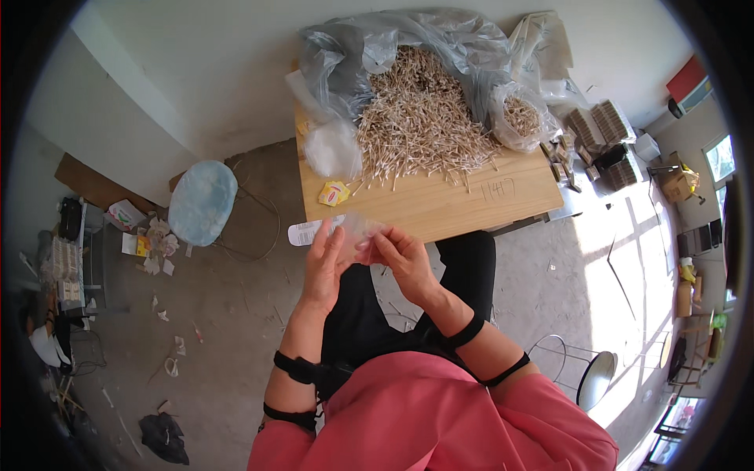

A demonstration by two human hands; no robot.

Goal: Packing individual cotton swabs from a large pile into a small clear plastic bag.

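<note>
Just off the table's front edge, my left hand [322, 267] and my right hand [406, 265] hold a small clear plastic bag [359, 229] between them. The right fingers pinch one side of it; the left thumb and fingers grip the other. A white printed card [305, 233] with rounded ends sticks out past my left fingers; whether it is part of the bag I cannot tell. Beyond my hands, a large heap of cotton swabs [420, 118] spills from a grey plastic sack [338, 59] onto the wooden table [408, 208]. Small yellow cards [334, 193] lie near the table's left edge.
A stack of clear bags [332, 149] lies left of the heap, a bag of swabs [520, 118] right of it. Bundled packs [601, 125] stand farther right. A blue-covered stool [203, 204] is at left, a round stool [597, 381] at lower right. Litter [171, 365] dots the floor.
</note>
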